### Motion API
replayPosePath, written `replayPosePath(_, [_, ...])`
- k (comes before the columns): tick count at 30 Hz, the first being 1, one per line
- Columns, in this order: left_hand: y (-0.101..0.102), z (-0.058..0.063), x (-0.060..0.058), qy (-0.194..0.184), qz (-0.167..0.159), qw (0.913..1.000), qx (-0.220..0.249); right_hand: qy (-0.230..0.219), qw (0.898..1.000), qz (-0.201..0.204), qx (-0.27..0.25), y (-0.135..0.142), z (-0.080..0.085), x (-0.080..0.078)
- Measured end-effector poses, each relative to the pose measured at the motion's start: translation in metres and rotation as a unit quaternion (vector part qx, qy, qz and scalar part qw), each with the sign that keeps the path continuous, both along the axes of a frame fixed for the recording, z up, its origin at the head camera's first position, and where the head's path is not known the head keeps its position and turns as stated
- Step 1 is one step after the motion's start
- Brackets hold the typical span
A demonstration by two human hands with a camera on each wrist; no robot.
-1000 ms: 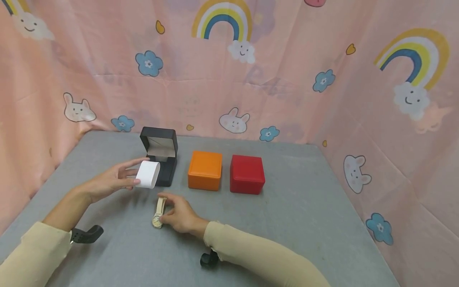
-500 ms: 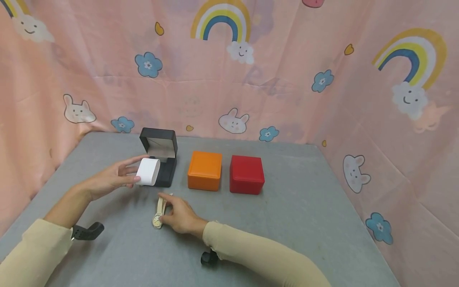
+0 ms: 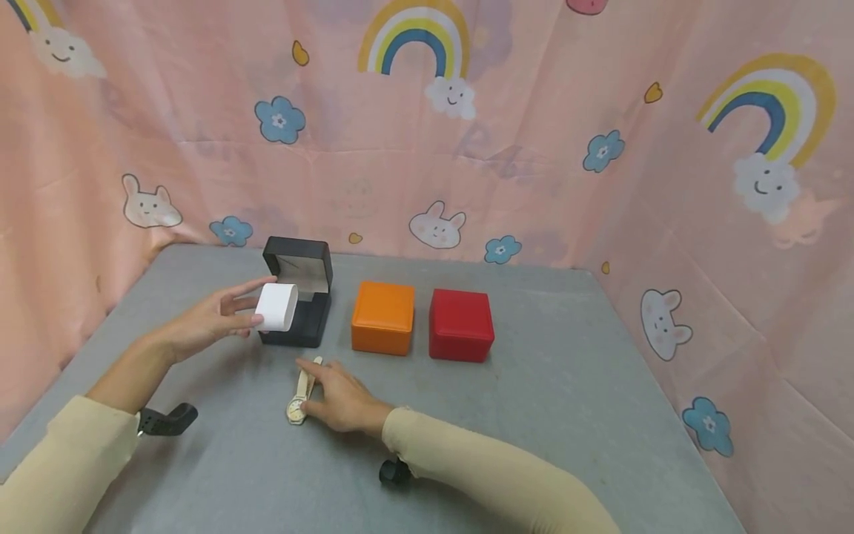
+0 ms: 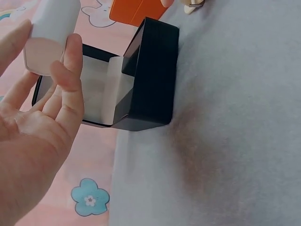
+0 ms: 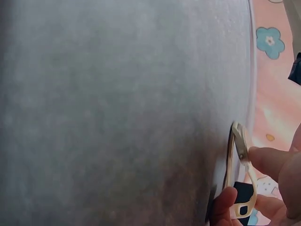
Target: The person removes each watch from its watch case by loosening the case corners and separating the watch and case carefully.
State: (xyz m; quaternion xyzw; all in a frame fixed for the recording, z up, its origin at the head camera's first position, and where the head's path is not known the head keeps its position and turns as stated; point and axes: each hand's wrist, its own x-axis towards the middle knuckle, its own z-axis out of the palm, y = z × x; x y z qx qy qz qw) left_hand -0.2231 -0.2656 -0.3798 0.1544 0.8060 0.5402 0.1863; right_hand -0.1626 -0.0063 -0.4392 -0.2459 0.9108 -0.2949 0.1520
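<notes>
My left hand (image 3: 212, 319) holds a white watch cushion (image 3: 276, 307) between thumb and fingers, raised above the near-left part of an open black watch box (image 3: 298, 320). In the left wrist view the cushion (image 4: 49, 37) is a rounded tube, apart from the box (image 4: 153, 77). A wristwatch (image 3: 297, 409) with a cream strap lies on the table in front of the box. My right hand (image 3: 343, 400) pinches it, with the thumb by the case and fingers at the strap. The right wrist view shows the watch (image 5: 242, 146) edge-on, its strap looped.
A closed orange box (image 3: 382, 317) and a closed red box (image 3: 460, 325) stand right of the black one on the grey table (image 3: 534, 415). A pink patterned curtain (image 3: 534, 148) rises behind the table. Black straps hang at both wrists.
My left hand has lifted the white cushion a little and carried it farther back over the black box. The right hand stays nearly in place; more of the strap's far end now shows.
</notes>
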Motion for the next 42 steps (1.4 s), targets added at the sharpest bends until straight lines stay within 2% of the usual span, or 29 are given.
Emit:
replayPosePath(4, [0.000,0.000,-0.005,0.002,0.011,0.9999,-0.010,-0.002,1.000,0.010,0.001,0.003,0.001,-0.003])
replayPosePath(12, [-0.002,-0.005,-0.011,-0.002,0.021,0.9998,0.003,-0.061,0.998,0.008,-0.011,0.008,0.007,-0.006])
replayPosePath(23, [0.000,-0.008,-0.017,0.010,0.018,0.9998,-0.007,-0.069,0.997,0.022,-0.035,0.013,0.010,-0.010])
replayPosePath(35, [0.004,-0.006,-0.020,0.017,0.026,0.9983,-0.049,-0.072,0.996,0.011,-0.050,0.017,0.012,-0.013])
replayPosePath(42, [0.006,-0.008,-0.025,0.019,0.013,0.9979,-0.061,-0.074,0.995,0.012,-0.066,0.021,0.017,-0.016])
